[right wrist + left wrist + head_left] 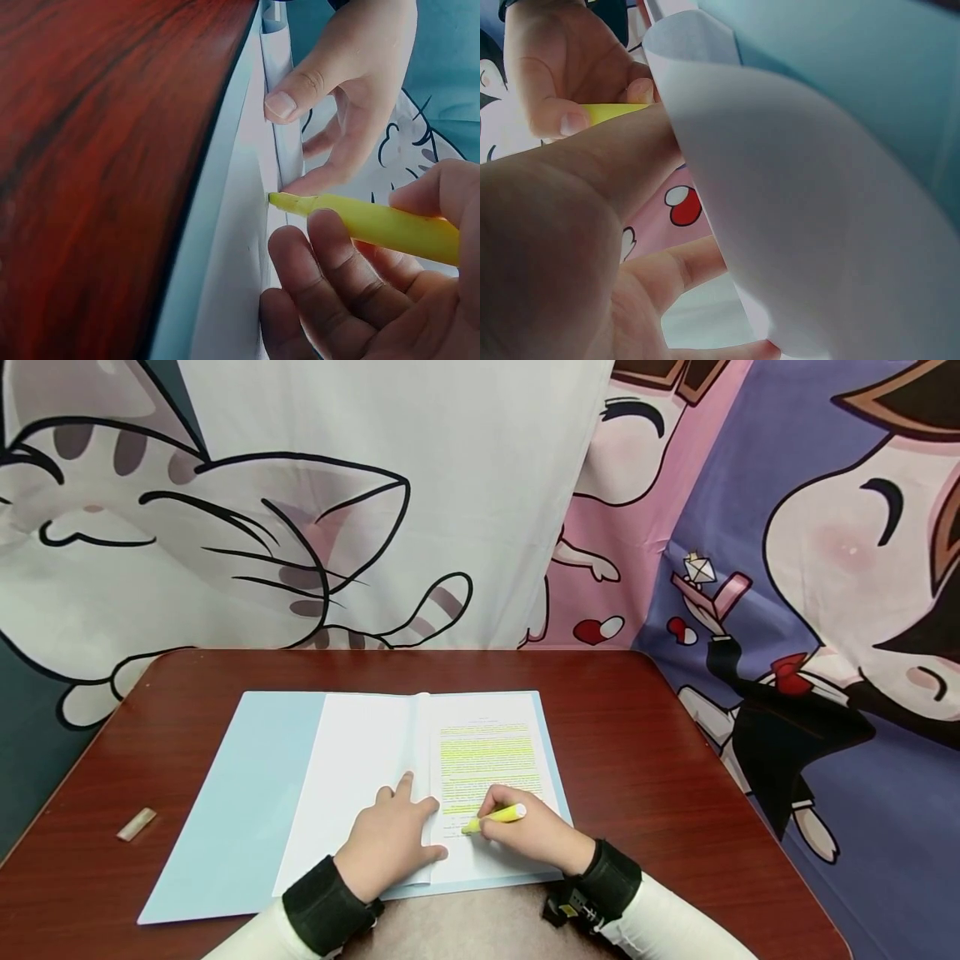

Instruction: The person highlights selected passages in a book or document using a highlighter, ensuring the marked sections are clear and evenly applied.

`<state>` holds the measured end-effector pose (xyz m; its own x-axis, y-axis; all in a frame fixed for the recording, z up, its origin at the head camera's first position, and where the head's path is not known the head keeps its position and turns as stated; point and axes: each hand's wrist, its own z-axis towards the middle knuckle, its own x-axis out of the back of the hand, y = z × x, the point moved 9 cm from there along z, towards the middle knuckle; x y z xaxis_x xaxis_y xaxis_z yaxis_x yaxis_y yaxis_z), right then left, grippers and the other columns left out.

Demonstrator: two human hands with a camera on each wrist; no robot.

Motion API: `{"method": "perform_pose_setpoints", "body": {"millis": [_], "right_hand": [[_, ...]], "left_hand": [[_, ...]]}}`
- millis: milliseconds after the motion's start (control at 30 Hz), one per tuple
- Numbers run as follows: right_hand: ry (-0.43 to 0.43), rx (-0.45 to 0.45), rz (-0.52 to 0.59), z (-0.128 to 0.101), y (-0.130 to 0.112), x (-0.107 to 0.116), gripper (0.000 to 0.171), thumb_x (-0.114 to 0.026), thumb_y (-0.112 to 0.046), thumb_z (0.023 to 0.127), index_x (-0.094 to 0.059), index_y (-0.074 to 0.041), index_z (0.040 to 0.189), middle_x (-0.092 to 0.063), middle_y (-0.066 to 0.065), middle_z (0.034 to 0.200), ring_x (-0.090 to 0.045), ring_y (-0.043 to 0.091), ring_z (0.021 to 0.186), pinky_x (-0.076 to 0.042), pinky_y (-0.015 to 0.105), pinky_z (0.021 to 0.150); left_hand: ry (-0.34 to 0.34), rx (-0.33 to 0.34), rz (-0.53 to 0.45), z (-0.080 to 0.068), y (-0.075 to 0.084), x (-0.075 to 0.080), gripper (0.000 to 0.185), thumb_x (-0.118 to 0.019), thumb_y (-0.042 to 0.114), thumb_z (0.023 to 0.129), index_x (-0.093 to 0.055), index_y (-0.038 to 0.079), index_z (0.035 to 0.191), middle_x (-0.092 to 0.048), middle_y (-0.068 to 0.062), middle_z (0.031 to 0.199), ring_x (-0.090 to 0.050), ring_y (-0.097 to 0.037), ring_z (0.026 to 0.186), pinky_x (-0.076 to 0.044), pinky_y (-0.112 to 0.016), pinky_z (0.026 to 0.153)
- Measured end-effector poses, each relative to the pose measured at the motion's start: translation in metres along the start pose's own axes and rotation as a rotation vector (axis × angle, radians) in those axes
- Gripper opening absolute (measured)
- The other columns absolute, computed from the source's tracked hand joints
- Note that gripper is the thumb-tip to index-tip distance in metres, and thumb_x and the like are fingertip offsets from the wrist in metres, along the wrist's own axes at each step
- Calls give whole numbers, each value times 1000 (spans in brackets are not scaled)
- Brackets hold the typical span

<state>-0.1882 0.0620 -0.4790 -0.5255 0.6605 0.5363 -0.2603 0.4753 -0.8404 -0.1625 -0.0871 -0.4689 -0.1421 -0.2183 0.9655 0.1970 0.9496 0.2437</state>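
A reddish-brown table [660,760] carries an open blue folder [247,777] and perhaps an eraser [137,823].

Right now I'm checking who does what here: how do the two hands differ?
The right hand grips a yellow highlighter with curled fingers, its tip on the printed page; the left hand holds nothing and presses flat, fingers spread, on the turned-back sheets. The right hand lies on the marked text; the left hand lies by the fold. Both rest on the open blue folder and wear dark wrist straps.
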Motion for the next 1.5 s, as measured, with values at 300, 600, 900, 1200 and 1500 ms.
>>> {"method": "perform_pose_setpoints", "body": {"millis": [300,600,900,1200,1500], "right_hand": [[15,11,-44,-2,-2,3,4,-66,-13,85,-64,-16,83,-61,-6,76,-45,9,61,-35,23,57],[24,-12,-45,-3,-2,11,3,-66,-13,81,-66,-11,83,-62,-7,72,-43,8,57,-34,22,53],[22,-11,-35,-5,1,14,4,-64,-11,79,-66,-11,83,-61,-6,72,-42,9,56,-33,23,53],[34,-20,-29,-8,3,17,2,-66,-10,80,-64,-12,80,-59,-6,68,-39,7,54,-31,22,51],[41,-41,-21,-13,8,21,12,-65,-7,83,-62,-18,78,-60,-7,69,-41,7,55,-32,22,53]], "left_hand": [[11,-5,3,2,-1,-3,63,-83,54,72,-71,16,121,-46,-29,142,-56,-40,101,-50,-47,61],[7,0,5,3,0,-3,65,-83,54,72,-70,16,122,-45,-29,143,-56,-40,103,-51,-47,62],[-1,8,1,2,-1,-2,65,-83,54,72,-70,16,123,-45,-29,143,-56,-40,103,-50,-47,63],[7,4,0,1,0,-3,64,-83,53,72,-70,16,122,-45,-29,143,-55,-41,104,-50,-48,63],[19,-5,7,1,0,-3,64,-83,54,72,-70,16,122,-45,-30,142,-55,-41,103,-50,-47,61]]}}
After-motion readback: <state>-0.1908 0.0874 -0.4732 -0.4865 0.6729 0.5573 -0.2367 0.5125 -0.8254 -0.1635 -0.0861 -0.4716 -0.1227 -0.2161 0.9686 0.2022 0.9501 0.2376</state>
